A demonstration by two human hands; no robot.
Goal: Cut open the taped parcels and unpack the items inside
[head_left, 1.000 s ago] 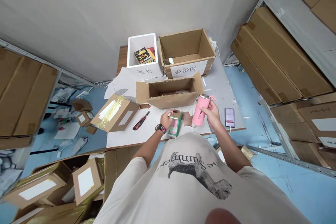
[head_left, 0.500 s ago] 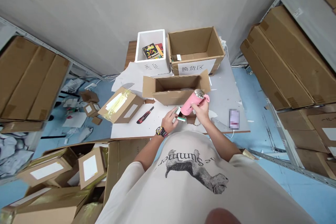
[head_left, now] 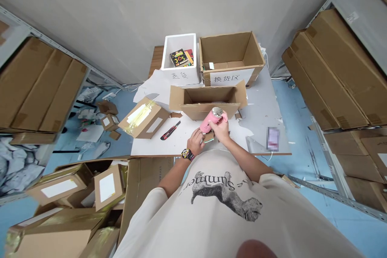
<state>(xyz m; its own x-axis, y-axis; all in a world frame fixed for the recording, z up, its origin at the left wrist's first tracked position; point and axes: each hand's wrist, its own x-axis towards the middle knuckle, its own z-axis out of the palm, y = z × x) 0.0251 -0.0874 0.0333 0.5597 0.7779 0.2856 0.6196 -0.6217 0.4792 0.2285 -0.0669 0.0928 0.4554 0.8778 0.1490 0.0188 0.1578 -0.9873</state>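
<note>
My right hand (head_left: 221, 130) is wrapped round a pink thermos bottle (head_left: 208, 121) with a shiny metal lid and a pink carry loop. The bottle tilts, its lid end up and to the right. Its lower end is at the fingers of my left hand (head_left: 196, 142), over a small carton (head_left: 208, 137) with a white and green edge. My left hand, with a watch on its wrist, grips the carton's left side; most of the carton is hidden. Just beyond the bottle stands an open cardboard box (head_left: 208, 111) with its end flaps spread.
A box cutter (head_left: 170, 130) and a taped cardboard box (head_left: 145, 119) lie to the left. Behind stand a white foam box (head_left: 180, 75) with books and a large labelled cardboard box (head_left: 231, 40). A phone (head_left: 273, 139) lies at right. Boxes fill a large carton (head_left: 148, 177) at lower left.
The bottle has moved left and down in my right hand, bringing its base to the small carton at my left hand. The view has shifted slightly.
</note>
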